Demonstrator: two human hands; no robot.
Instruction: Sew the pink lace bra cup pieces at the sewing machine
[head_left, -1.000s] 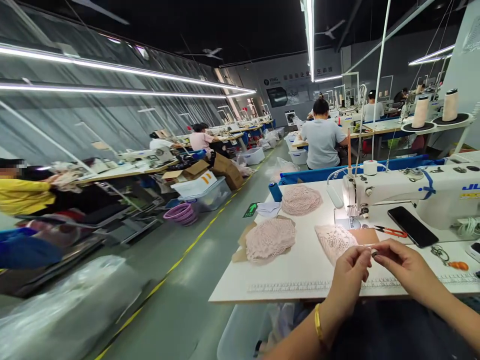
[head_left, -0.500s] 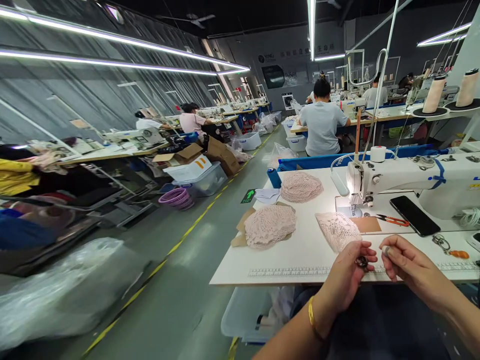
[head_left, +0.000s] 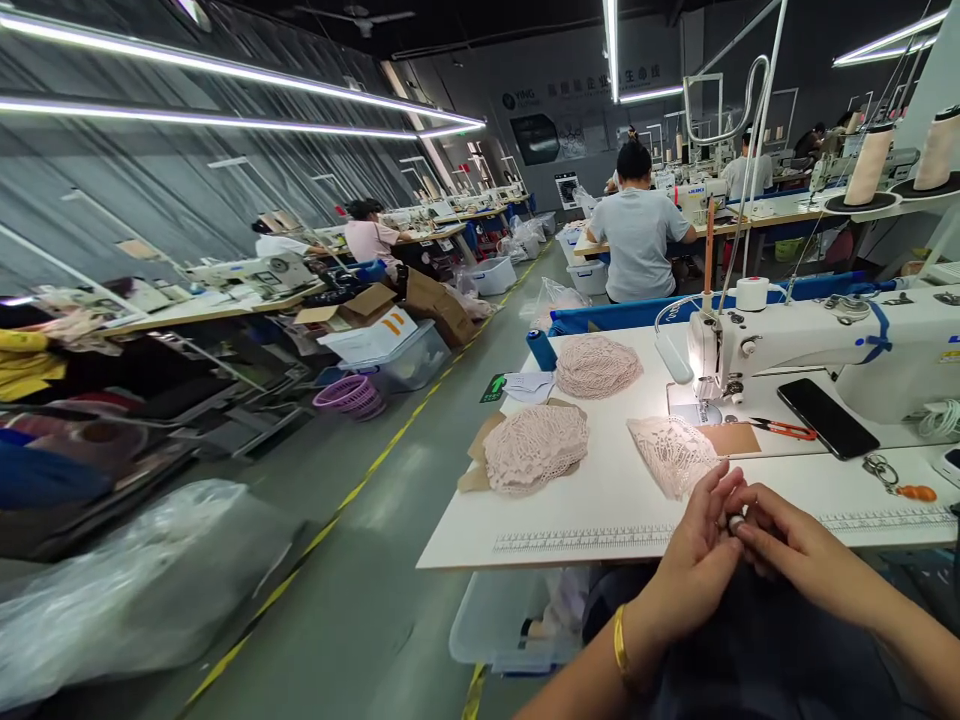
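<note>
Both hands meet on the near side of the industrial sewing machine [head_left: 810, 345]. Right hand [head_left: 787, 535] pinches a small round piece [head_left: 736, 521], possibly a bobbin. Left hand [head_left: 697, 560] cups close against it, fingers bent; cannot tell whether it grips anything. Lace panel [head_left: 667, 452] lies front-left of the machine, thread snips [head_left: 789, 430] in front. Handling, judged: light pinch at the rim, cupped palm beneath as catch.
</note>
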